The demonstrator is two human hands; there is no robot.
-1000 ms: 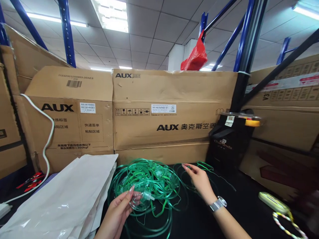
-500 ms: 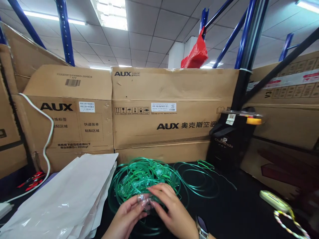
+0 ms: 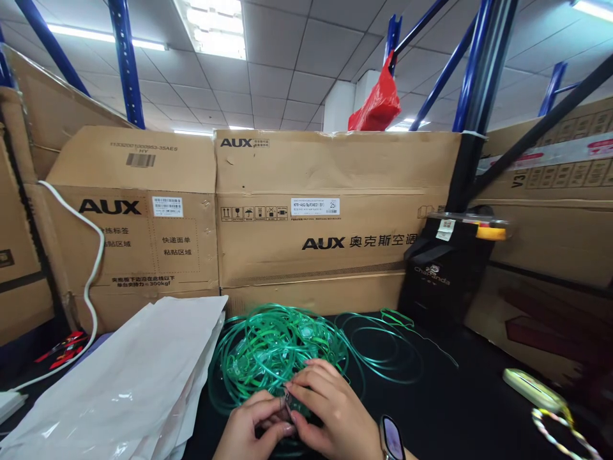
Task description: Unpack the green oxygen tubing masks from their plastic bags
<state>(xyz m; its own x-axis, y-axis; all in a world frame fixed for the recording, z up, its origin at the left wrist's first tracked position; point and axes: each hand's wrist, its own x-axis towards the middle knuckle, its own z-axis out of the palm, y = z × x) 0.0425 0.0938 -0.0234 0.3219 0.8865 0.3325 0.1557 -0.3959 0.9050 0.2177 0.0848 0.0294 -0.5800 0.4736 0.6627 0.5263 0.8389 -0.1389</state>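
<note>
Green tubing (image 3: 280, 348) heaped on a black surface (image 3: 440, 415), left hand (image 3: 253, 427) and right hand (image 3: 332, 409) pinching a small clear piece (image 3: 288, 397), mostly hidden

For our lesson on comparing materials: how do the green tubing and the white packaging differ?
The green tubing is see-through; the white packaging looks opaque. The tubing lies in tangled loops, while the packaging lies flat in a stack. Both sit in front of cardboard boxes.
</note>
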